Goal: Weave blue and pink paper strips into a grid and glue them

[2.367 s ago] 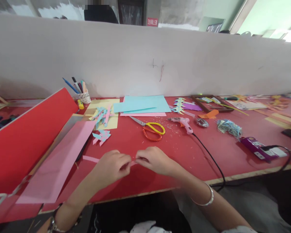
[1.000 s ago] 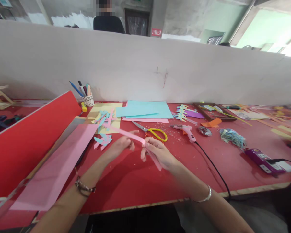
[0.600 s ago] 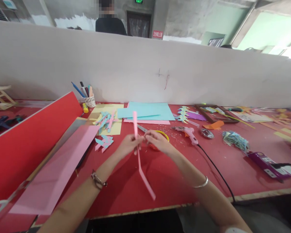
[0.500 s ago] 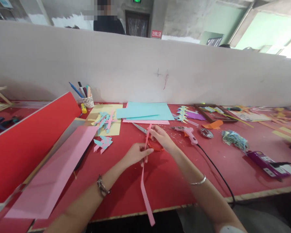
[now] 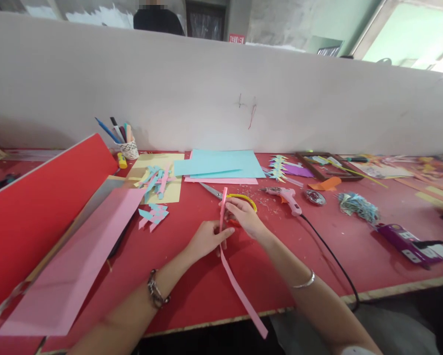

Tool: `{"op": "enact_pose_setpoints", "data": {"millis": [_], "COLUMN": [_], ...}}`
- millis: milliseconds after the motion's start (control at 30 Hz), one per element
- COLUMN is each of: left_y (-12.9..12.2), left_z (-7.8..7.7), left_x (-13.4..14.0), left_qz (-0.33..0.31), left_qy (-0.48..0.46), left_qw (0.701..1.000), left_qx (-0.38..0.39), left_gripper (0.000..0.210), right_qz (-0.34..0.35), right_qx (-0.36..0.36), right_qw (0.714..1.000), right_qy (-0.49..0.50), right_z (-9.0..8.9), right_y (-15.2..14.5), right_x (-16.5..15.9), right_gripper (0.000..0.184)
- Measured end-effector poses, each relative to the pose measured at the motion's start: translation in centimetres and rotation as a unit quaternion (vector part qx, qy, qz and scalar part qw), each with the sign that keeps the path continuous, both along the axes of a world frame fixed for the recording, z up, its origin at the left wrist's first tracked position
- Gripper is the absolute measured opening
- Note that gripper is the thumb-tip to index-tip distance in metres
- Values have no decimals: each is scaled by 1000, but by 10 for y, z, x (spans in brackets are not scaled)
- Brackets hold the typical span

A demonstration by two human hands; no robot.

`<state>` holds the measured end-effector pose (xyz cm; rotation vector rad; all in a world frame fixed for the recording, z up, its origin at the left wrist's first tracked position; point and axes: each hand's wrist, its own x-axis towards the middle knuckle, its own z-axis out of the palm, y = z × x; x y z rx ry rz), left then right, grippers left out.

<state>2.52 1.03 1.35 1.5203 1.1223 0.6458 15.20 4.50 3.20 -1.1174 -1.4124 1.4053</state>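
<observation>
A long pink paper strip [image 5: 239, 291] runs up through both hands, its upper part narrow and its loose tail hanging toward the table's front edge. My left hand [image 5: 208, 237] is closed on the strip, thumb laid across it. Just above, my right hand [image 5: 243, 213] pinches the strip near its top end. Behind the hands lie scissors [image 5: 249, 198] with yellow and red handles, partly covered by my right hand. To the left are a loose pile of pink and blue paper strips [image 5: 157, 181] and small woven paper pieces [image 5: 154, 216].
Blue sheets [image 5: 221, 163] lie at the back. On the right are a pink glue gun [image 5: 286, 197] with a black cord, a yarn bundle [image 5: 358, 207] and a purple power strip [image 5: 406, 244]. A pink sheet [image 5: 77, 261] and red board [image 5: 44, 217] fill the left; a pen cup [image 5: 128, 149] stands behind.
The strip's loose tail has swung to the right. My right hand has shifted slightly down, and the scissors' yellow handle has come into view. The camera view has tilted down a little.
</observation>
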Motion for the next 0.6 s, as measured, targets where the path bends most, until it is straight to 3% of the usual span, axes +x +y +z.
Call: {"op": "enact_pose_setpoints", "data": {"millis": [333, 600], "left_y": [-1, -2], "left_z": [3, 4], "left_x": [0, -5], "left_qz": [60, 72], "left_qy": [83, 50], "left_qw": [990, 992], "left_qx": [94, 95], "left_gripper": [34, 32], "right_qz": [-35, -58], "right_qx": [4, 39], "right_qw": [998, 991], "right_qy": [-57, -115], "right_z": [0, -6], "right_y": [-6, -4], "right_x": [-6, -5], "right_gripper": [14, 18]}}
